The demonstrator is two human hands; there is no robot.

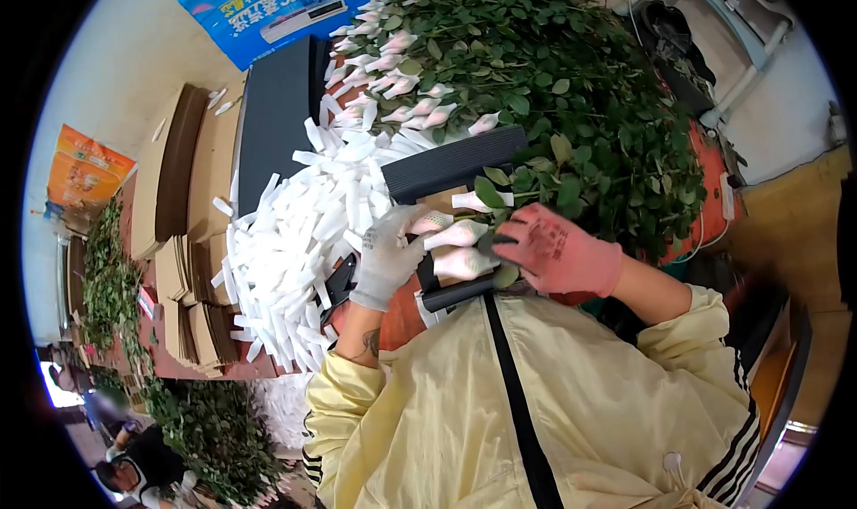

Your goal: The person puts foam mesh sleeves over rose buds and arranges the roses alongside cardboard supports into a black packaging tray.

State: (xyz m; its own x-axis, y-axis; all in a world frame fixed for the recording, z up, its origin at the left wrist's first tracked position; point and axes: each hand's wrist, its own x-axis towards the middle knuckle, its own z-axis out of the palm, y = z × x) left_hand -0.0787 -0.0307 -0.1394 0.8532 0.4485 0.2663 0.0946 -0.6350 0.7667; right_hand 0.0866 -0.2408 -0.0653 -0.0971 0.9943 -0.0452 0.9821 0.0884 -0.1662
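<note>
White netted flower buds lie side by side over a dark-edged holder in front of my body. My left hand, in a whitish glove, has its fingers bent around the tip of one bud at the left. On the right, my right hand wears a pink glove with dark fingertips; its fingers are pressed together at the stem end of the buds, and what they pinch is hidden. A big heap of white foam sleeves lies left of my left hand.
Leafy rose stems with sleeved buds cover the far and right side of the red table. Cardboard pieces stand at the left. Another person is at the lower left, beside more foliage.
</note>
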